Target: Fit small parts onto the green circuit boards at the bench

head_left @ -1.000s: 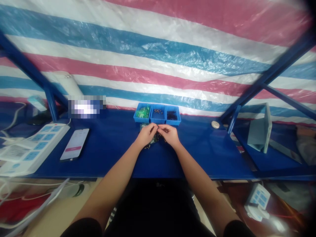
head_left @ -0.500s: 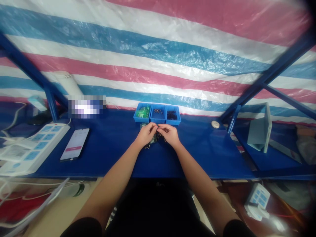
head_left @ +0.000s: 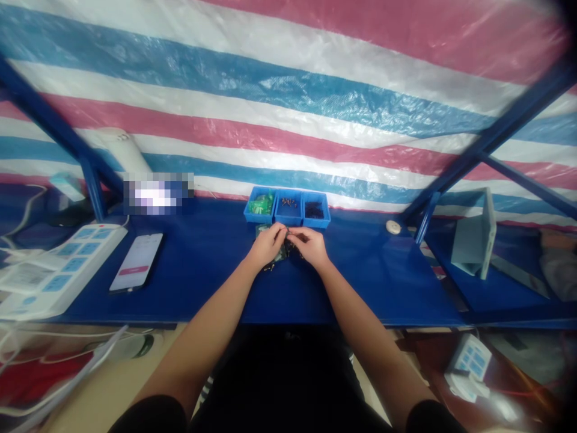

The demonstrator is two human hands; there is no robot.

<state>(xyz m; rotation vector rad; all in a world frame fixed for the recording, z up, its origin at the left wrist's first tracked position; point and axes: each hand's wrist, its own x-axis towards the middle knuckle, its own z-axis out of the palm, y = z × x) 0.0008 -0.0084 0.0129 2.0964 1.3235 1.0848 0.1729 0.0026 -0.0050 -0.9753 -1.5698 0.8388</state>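
Note:
My left hand [head_left: 267,245] and my right hand [head_left: 311,245] meet at the fingertips over the middle of the blue table. Both are closed in a pinch on something small and dark between them, too small to name. Beneath the fingers lies a heap of small dark and brass-coloured parts [head_left: 282,254], partly hidden by my hands. Just beyond stand three joined blue bins: the left bin [head_left: 247,211] has green pieces, the middle bin [head_left: 288,214] a few brass-coloured bits, the right bin [head_left: 326,221] dark small parts.
A phone [head_left: 137,262] with its screen lit lies at left, beside a large white power strip [head_left: 92,258]. To the right are a round whitish object [head_left: 393,227] and a propped tablet-like panel [head_left: 478,234]. Blue frame bars slant up on both sides before a striped sheet [head_left: 288,114].
Almost nothing differs. My hands stay together over the heap with only a slight shift of the fingers.

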